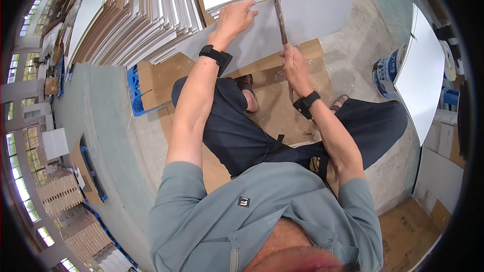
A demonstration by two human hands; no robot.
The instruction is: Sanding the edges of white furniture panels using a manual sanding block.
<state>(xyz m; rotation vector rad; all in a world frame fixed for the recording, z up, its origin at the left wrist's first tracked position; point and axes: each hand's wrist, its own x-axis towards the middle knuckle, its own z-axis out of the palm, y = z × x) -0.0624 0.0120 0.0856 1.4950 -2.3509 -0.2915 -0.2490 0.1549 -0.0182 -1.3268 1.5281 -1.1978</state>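
Left head-worn fisheye, facing steeply down, from close above the lap (233, 143)

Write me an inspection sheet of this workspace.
Surface: flat brown cardboard on grey concrete floor.
Job's things: thin dark-brown strip, material unclear, across a large pale-grey rectangular sheet.
Clutter: fanned stack of white-and-brown panels; white-and-blue cylindrical bucket.
Hands: right hand grips the strip; left hand, fingers extended, at the sheet, contact unclear.
Cables: nothing seen for certain.
Surroundings: gridded windows and a pale slatted stack at left.
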